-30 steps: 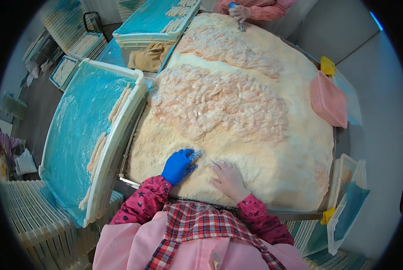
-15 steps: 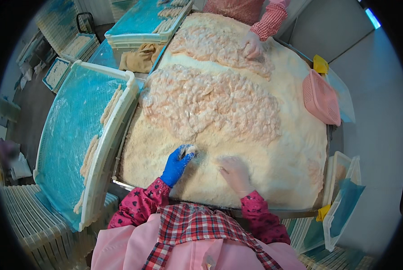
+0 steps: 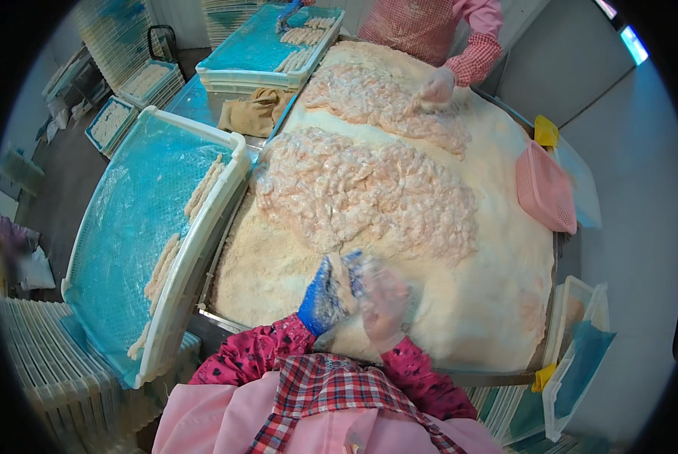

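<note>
My left hand [image 3: 325, 291] in a blue glove, dusted with crumbs, is closed on a pale crumb-coated strip [image 3: 342, 281] above the breading bed [image 3: 248, 284]. My right hand [image 3: 381, 299], in a translucent glove, is right beside it; its fingers are smeared by motion. Beyond both hands lies a mound of wet, pale-pink meat pieces [image 3: 369, 193]. To the left, a tray [image 3: 131, 219] lined with blue mesh holds rows of coated strips [image 3: 203, 191] along its inner edge.
A co-worker's gloved hand [image 3: 437, 87] is at the far meat mound [image 3: 384, 102]. Another tray of strips [image 3: 241, 53] and a tan cloth [image 3: 248, 113] lie at upper left. A pink basket [image 3: 543, 185] sits at right, stacked trays [image 3: 44, 348] at lower left.
My hands have come together, and the strip in my left hand has risen into clearer view. The co-worker's arm has swung over the far mound; a blue-gloved hand now shows at the far tray.
</note>
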Available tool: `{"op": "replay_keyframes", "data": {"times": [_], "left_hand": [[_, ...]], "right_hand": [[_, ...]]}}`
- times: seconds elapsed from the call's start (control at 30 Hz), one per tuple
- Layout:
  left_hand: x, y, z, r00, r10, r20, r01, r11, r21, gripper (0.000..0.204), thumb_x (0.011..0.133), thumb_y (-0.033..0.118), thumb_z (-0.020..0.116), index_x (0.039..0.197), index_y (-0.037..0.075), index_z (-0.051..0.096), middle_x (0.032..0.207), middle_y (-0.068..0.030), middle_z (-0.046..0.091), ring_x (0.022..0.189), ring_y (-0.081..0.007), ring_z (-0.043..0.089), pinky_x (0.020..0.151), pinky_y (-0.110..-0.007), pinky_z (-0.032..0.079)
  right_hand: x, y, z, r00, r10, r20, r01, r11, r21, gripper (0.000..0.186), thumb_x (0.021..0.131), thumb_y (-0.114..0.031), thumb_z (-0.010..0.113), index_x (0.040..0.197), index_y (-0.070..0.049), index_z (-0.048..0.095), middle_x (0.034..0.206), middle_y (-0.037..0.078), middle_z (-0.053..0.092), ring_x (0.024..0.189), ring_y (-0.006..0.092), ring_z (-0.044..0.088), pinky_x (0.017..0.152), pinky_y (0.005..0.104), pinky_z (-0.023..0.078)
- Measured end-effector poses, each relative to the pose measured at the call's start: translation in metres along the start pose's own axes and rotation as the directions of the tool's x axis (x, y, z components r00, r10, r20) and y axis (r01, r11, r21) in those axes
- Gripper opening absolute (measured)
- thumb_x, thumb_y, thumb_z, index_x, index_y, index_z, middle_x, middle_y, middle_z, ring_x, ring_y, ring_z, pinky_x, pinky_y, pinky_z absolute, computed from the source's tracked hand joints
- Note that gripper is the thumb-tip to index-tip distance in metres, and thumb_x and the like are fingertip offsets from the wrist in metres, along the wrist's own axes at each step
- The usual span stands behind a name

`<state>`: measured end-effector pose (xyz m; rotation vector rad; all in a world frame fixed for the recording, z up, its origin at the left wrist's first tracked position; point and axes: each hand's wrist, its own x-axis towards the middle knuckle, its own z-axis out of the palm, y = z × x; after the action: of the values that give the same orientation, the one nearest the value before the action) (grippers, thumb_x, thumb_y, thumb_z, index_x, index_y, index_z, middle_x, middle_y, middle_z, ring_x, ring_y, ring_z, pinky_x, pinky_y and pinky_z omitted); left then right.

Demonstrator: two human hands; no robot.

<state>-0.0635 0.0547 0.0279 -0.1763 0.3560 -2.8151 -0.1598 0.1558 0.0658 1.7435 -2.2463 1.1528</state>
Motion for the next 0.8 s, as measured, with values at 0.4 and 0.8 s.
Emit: {"op": "replay_keyframes", "data": {"times": [0.4,0.8], "left_hand": [[-0.018,-0.002,-0.006,0.865,0.165,-0.474,0.193,0.762,0.618,0.048,0.098,0.033,0.034,0.142,0.015,0.029,0.146,-0.0006,0.029,0.131,-0.0207,0.032,0.11,-0.036,0.022],[-0.009,-0.002,-0.023,0.829,0.465,-0.31,-0.106,0.676,0.729,0.056,0.097,0.039,0.033,0.14,0.005,0.027,0.142,-0.0154,0.033,0.128,-0.0264,0.036,0.106,-0.039,0.03]], "right_hand": [[0.018,-0.029,0.03,0.968,-0.25,0.017,0.244,0.955,0.17,0.049,0.093,-0.035,0.028,0.135,-0.015,0.043,0.146,0.013,0.028,0.137,0.0375,0.016,0.109,0.0536,0.004],[0.034,0.014,0.016,0.999,0.051,-0.008,-0.046,0.953,0.298,0.061,0.089,-0.044,0.045,0.134,-0.004,0.036,0.135,0.021,0.038,0.127,0.0355,0.033,0.105,0.0451,0.025]]}}
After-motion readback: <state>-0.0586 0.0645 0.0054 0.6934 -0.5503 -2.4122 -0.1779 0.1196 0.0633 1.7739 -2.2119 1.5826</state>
